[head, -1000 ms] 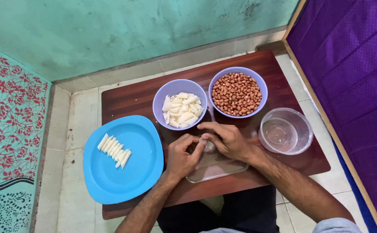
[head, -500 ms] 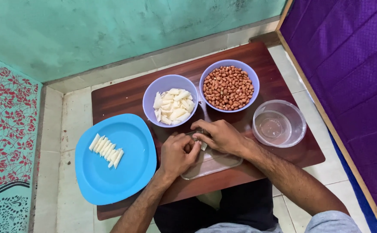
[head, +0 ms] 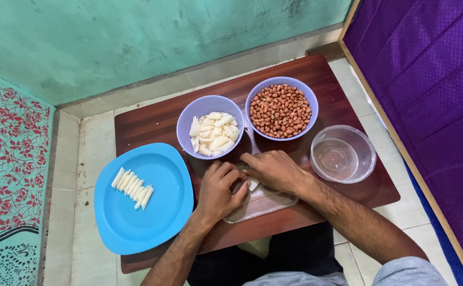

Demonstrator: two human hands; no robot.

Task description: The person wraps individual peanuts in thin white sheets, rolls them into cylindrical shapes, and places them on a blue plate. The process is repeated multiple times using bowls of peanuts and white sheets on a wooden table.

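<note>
Both my hands meet over a clear plastic board (head: pixel 273 204) at the front of the low brown table (head: pixel 152 124). My left hand (head: pixel 218 193) has its fingers curled on a small white piece (head: pixel 253 184) lying on the board. My right hand (head: pixel 273 170) is closed over the same spot, and a thin pale blade (head: pixel 249 142), apparently a knife, sticks out past its fingers between the two bowls. The white piece is mostly hidden by the fingers.
A lilac bowl of white chunks (head: pixel 210 133) and a lilac bowl of peanuts (head: pixel 280 109) stand behind my hands. An empty clear bowl (head: pixel 342 154) is on the right. A blue plate (head: pixel 160 212) with a row of white sticks (head: pixel 132 185) sits on the left. A purple cloth (head: pixel 432 79) hangs to the right.
My hands have stayed together over the clear board, with only small finger shifts. The whole view has slid slightly as my head moved.
</note>
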